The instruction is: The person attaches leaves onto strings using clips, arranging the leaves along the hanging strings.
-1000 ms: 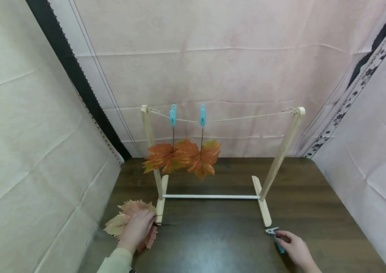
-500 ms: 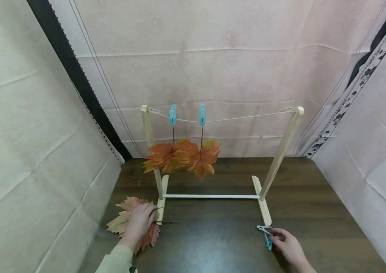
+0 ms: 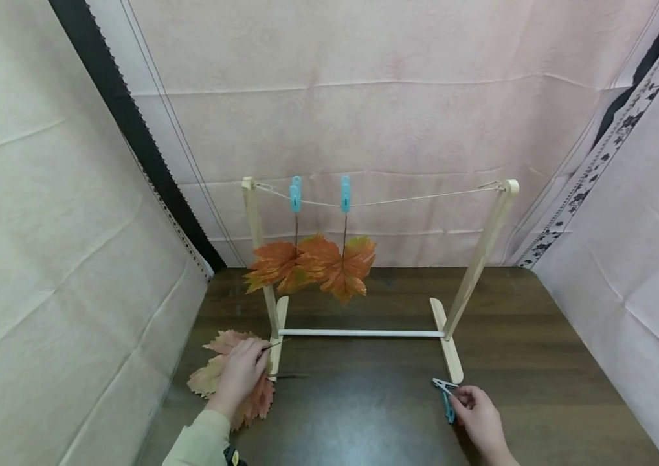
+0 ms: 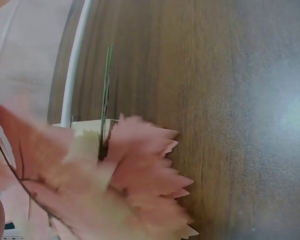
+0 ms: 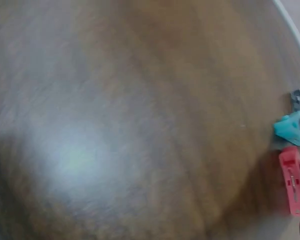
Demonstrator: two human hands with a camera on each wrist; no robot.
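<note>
Bending over the maple leaves on the left of the table, my left hand (image 3: 241,375) pinches one pale pink leaf (image 4: 45,165) by its stem. Another pink leaf (image 4: 145,180) lies beneath it, its stem over the rack's foot. My right hand (image 3: 477,417) pinches among small clothespins near the right foot. A pale blue clothespin (image 3: 443,386) sticks out at the fingertips, with a teal clothespin (image 3: 448,410) below it. The right wrist view also has a red clothespin (image 5: 293,181) beside the teal one; the fingers are mostly out of that view.
A wooden rack (image 3: 488,252) stands mid-table with a string (image 3: 411,200) across its top. Two blue clothespins (image 3: 345,194) hold orange maple leaves (image 3: 347,268) on the string's left half. A white rod (image 3: 358,333) joins the feet. Cloth walls enclose the table.
My left hand has moved slightly up and right, raising the pinched leaf's stem away from the other. My right hand has shifted left, and the clothespins have moved with it.
</note>
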